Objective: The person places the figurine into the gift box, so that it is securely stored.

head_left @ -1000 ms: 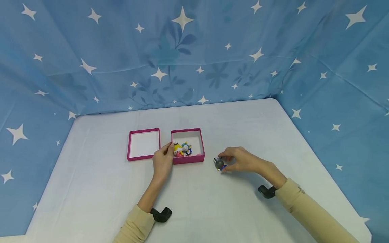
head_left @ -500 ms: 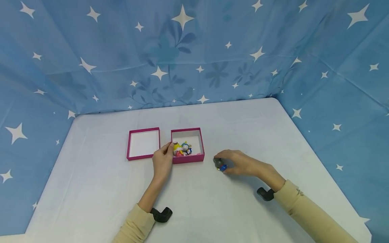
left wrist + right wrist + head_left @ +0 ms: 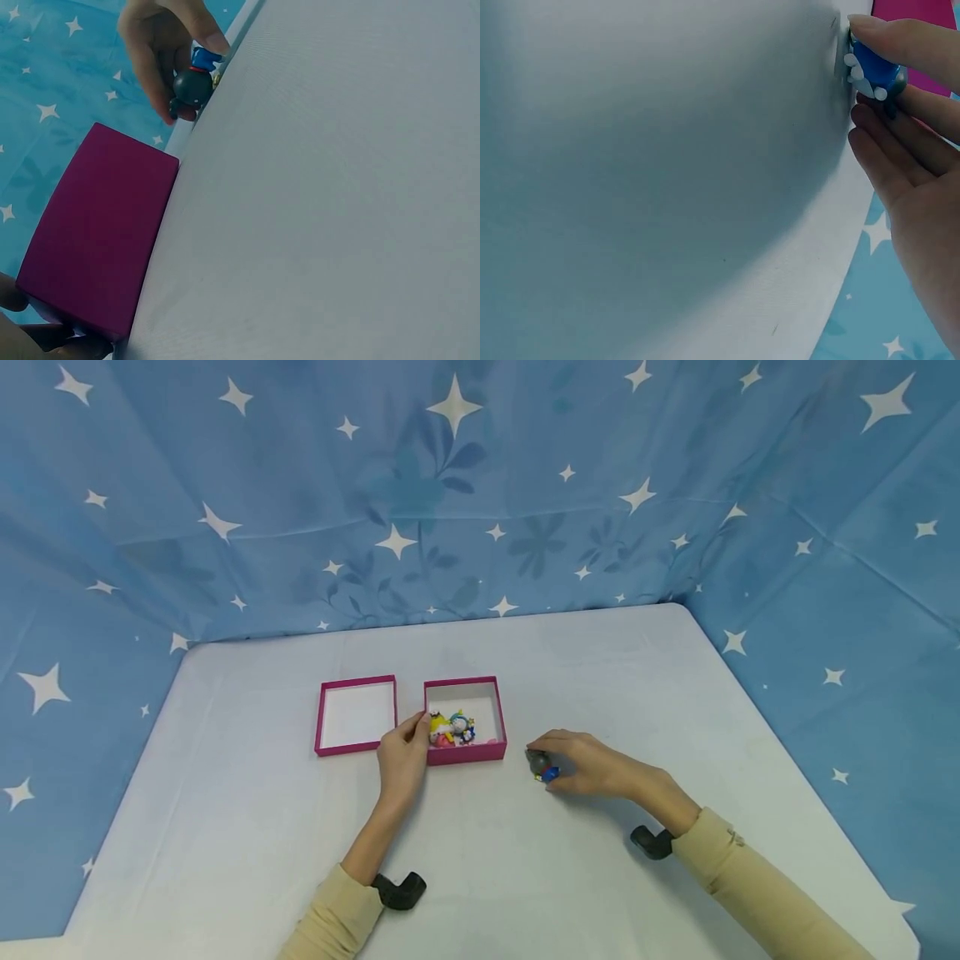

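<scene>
Your right hand point(image 3: 588, 764) pinches a gray-and-blue figurine point(image 3: 541, 763) between thumb and fingers at the desk point(image 3: 495, 860), right of the magenta box point(image 3: 467, 753). Your left hand point(image 3: 402, 762) pinches that box's left wall. Inside it lie small colorful figurines point(image 3: 458, 725). A magenta-rimmed lid point(image 3: 358, 715) lies left; a starry blue curtain point(image 3: 510, 452) hangs behind.
</scene>
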`<action>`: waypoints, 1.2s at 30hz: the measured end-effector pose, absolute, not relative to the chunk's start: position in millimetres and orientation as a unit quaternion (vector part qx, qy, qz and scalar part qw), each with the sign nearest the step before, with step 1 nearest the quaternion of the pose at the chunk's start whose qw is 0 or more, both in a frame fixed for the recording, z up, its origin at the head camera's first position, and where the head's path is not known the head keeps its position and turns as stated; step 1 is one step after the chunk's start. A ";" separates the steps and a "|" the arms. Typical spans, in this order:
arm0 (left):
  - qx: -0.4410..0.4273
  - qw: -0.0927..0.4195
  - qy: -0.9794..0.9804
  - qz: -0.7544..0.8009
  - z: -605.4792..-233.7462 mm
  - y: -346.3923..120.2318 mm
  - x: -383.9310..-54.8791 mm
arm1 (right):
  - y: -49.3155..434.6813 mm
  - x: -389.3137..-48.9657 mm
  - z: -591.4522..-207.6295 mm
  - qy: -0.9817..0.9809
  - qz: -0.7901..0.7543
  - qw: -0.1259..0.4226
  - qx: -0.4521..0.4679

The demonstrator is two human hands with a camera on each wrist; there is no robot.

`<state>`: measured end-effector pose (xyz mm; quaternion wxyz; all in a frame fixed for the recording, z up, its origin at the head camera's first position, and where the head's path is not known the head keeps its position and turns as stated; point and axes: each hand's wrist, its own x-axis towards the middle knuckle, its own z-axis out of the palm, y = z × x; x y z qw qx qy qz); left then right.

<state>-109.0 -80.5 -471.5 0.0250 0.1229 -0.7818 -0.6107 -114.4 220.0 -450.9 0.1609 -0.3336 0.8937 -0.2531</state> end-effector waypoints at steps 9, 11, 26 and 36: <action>0.128 0.023 -0.778 -0.614 -470.0 -79.9 -108.0 | 215.2 -117.6 -447.0 0.896 -0.240 0.167 -0.333; 0.128 0.023 -0.778 -0.615 -470.0 -80.1 -108.3 | 214.7 -118.4 -447.1 0.898 -0.240 0.168 -0.329; 0.124 0.003 -0.779 -0.615 -469.0 -84.7 -109.4 | 217.7 -122.8 -434.0 0.905 -0.281 0.108 -0.299; 0.123 0.002 -0.781 -0.613 -468.7 -85.2 -111.2 | 216.8 -133.0 -418.4 0.901 -0.299 0.079 -0.303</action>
